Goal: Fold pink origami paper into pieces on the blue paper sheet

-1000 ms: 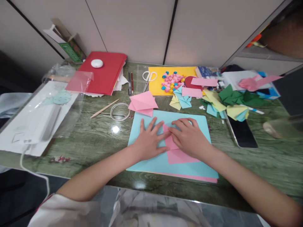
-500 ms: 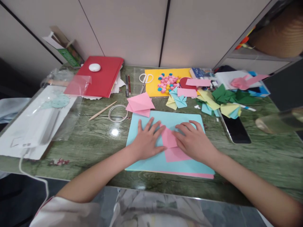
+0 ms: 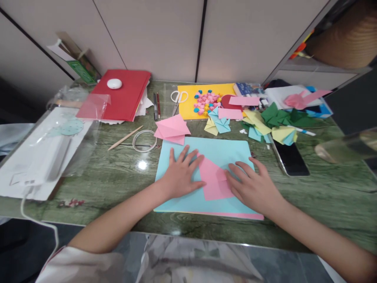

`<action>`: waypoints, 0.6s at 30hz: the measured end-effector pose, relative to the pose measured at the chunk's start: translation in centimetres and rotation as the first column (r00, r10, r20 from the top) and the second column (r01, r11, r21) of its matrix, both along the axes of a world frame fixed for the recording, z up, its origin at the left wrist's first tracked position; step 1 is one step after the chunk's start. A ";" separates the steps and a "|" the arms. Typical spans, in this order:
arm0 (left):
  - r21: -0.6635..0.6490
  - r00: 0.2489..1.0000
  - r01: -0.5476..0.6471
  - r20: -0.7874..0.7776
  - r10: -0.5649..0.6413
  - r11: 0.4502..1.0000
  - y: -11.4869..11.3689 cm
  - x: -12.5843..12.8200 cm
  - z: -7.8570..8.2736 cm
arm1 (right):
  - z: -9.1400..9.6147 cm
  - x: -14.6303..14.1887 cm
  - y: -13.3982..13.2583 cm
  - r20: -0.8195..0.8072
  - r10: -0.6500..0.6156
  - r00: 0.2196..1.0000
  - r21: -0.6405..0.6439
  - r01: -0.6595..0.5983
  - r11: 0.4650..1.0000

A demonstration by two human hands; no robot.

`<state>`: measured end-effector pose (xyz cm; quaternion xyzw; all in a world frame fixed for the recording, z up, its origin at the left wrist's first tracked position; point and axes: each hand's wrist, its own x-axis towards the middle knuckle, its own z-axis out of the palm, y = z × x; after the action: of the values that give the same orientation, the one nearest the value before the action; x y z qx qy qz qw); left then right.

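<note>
Green veined desk [image 3: 118, 173] fills my view, pushed up against pale wall panels; a large blue sheet [image 3: 224, 149] lies on it close to me, and on that sheet rests the pink paper [image 3: 213, 179], partly folded, with a flap turned over near its top. I see the left hand [image 3: 181, 175] lying flat, fingers spread and released, fingertips touching the paper's left edge; the right hand [image 3: 253, 186] is likewise flat and unclenched, fingertips pressing the paper's right side beside the flap; neither grasps anything. The risk, as I judge it, is slip: pink paper on a smooth blue sheet, itself loose on a glossy desk, could skate under uneven pressure and skew the crease; the flap could spring up if pressure eases. A folded pink piece [image 3: 172, 129] and a tape ring [image 3: 144, 140] lie just beyond the blue sheet; a phone [image 3: 290, 159] lies to the right.
</note>
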<state>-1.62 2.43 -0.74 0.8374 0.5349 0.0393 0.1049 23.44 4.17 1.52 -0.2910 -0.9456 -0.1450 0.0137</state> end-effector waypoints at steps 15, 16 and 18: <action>-0.021 0.999 -0.040 0.031 0.041 0.999 0.0 0.4 0.2 | -0.4 1.5 -1.5 0.113 0.041 0.993 0.116 -0.055 0.992; -0.005 0.998 -0.061 0.030 0.062 0.998 0.0 0.7 0.1 | -0.4 1.5 -1.5 0.111 0.035 0.993 0.111 -0.047 0.993; 0.028 0.995 -0.102 0.024 0.101 0.994 0.0 1.2 -0.2 | -0.5 1.6 -1.4 0.103 0.015 0.995 0.104 -0.026 0.994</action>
<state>-0.43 2.39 -0.91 0.8102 0.5748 0.0620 0.0968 25.00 2.73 1.00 -0.2723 -0.9390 -0.2092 -0.0178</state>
